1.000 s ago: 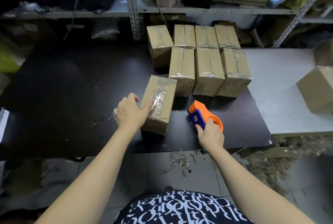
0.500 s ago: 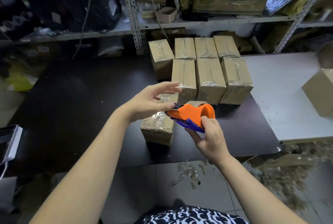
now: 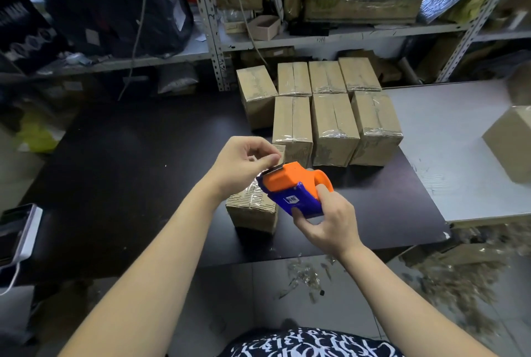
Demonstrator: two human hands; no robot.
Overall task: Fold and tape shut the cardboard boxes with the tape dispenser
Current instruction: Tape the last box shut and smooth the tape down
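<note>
Where the arms meet nearest the body, right hand: fingers curled round the blue rear of the tape dispenser, holding it in the air.
Tape dispenser: orange and blue, tilted, front edge pointing up and left, above the near box.
Left hand: thumb and forefinger pinched together at the dispenser's front edge, other fingers curled; whether tape lies between them cannot be told.
Near box: cardboard, taped along its top, lying on the black worktop, partly hidden by hands and dispenser.
Taped boxes: seven, packed in two rows touching one another, behind the near box.
White worktop: to the right, adjoining the black one, carrying another box at the picture's edge.
Shelf: behind, crowded with bags and cartons.
</note>
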